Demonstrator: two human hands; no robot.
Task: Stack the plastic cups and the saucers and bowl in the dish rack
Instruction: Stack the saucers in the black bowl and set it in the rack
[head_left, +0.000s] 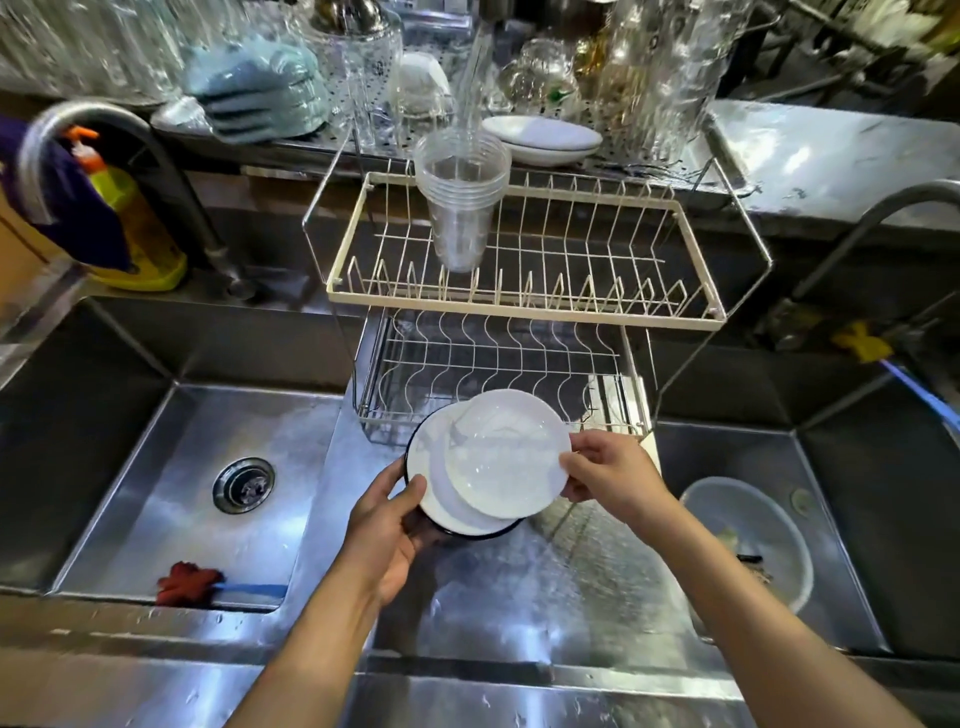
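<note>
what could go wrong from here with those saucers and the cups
1. The top saucer sits off-centre on the one below, pinched only at its edge by the right hand; wet, it could slide off.
2. The cup stack stands on the upper rack wires; a knock might tip it.

saucers white | bowl white inside, dark rim | cups clear | rack top tier cream | lower tier pale wire (wavy pattern) | sink silver steel | bottle yellow, orange cap | scrubber red, blue handle
</note>
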